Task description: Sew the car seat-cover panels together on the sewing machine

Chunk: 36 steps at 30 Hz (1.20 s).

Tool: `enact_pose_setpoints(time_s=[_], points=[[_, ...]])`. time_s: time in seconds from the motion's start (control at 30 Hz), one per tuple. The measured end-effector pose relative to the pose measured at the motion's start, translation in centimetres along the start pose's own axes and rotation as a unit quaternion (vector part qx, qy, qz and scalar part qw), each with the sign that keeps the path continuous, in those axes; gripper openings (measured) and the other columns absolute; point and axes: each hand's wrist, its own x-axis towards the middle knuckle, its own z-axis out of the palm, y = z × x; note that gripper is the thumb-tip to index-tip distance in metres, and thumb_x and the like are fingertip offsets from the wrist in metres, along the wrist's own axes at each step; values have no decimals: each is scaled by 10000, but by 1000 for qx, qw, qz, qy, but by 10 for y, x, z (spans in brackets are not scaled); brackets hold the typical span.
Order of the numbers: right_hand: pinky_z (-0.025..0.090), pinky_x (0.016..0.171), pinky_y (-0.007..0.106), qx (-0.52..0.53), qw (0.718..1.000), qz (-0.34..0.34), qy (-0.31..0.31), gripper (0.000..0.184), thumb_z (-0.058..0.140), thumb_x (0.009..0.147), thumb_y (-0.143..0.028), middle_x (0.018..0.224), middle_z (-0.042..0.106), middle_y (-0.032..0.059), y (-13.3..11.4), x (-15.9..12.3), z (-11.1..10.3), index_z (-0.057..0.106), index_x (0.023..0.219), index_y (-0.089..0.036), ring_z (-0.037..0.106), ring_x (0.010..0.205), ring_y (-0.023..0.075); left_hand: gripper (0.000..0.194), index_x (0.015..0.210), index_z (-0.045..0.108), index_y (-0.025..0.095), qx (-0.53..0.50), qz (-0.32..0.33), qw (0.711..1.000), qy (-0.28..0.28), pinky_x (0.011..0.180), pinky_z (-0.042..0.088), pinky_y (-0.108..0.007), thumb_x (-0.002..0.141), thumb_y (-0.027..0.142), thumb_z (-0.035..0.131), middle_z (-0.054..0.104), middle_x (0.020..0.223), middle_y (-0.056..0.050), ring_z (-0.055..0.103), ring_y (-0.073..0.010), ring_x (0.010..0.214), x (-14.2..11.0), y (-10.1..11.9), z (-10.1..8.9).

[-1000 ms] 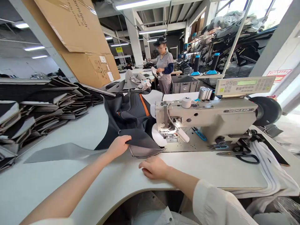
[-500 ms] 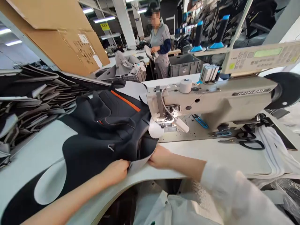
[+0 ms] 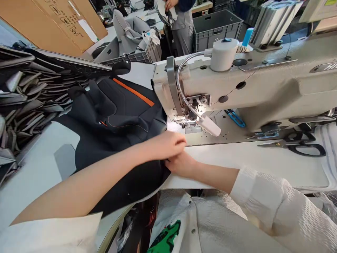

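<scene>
A dark seat cover [image 3: 118, 130] with an orange stripe lies on the white table, left of the sewing machine [image 3: 237, 84]. My left hand [image 3: 168, 144] reaches across it, fingers curled and pinching its right edge just in front of the needle area. My right hand [image 3: 181, 165] sits directly below the left one, closed on the same fabric edge. Both hands touch each other. A white lining piece [image 3: 175, 127] shows under the presser foot.
Black scissors [image 3: 297, 147] and a blue clipper [image 3: 235, 118] lie on the machine bed to the right. Stacks of cut dark panels [image 3: 31, 98] fill the left. Cardboard boxes, a grey crate [image 3: 216, 24] and a standing person's legs [image 3: 183, 35] are behind.
The seat cover was pulled toward me. My left hand moved right along its edge to the needle area and met my right hand. My head leaned in closer to the machine.
</scene>
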Motion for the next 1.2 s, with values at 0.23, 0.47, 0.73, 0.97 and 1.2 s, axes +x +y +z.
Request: enact_pose_setpoints(time_s=[0.23, 0.47, 0.73, 0.97, 1.2], points=[[508, 837, 431, -89, 993, -74, 36, 279, 449, 841, -86, 992, 668, 243, -2, -45, -14, 649, 1004, 21, 651, 923, 287, 336, 1080, 561, 166, 146, -88, 982, 81, 668, 451, -274, 814, 368, 531, 630, 1007, -70, 611, -212, 874, 30, -42, 32], [447, 966, 418, -36, 997, -11, 70, 315, 395, 909, -124, 1149, 632, 148, 10, -34, -7, 610, 1127, -49, 578, 1066, 253, 276, 1099, 576, 156, 259, 32, 946, 191, 676, 417, -294, 893, 129, 394, 590, 912, -74, 535, -202, 843, 29, -37, 60], [526, 873, 395, -78, 994, -38, 65, 286, 420, 880, -56, 1071, 657, 210, 13, -42, -10, 633, 1059, 11, 634, 996, 268, 335, 1041, 629, 180, 192, -16, 973, 126, 647, 390, -262, 861, 69, 369, 494, 808, -53, 488, -182, 792, 29, -39, 44], [510, 922, 376, -79, 994, -42, 58, 309, 418, 892, -82, 1147, 640, 152, 31, -55, -12, 626, 1115, -38, 593, 1084, 267, 332, 1042, 621, 166, 158, -43, 977, 135, 683, 416, -273, 863, 61, 362, 522, 854, -73, 513, -201, 830, 38, -33, 49], [528, 878, 356, -94, 994, -45, 35, 334, 396, 890, -56, 1206, 608, 146, 60, -52, -12, 611, 1146, -47, 556, 1140, 276, 257, 934, 629, 106, 187, 27, 972, 138, 857, 424, -302, 875, 66, 382, 605, 929, -83, 549, -207, 934, 63, -45, 45]])
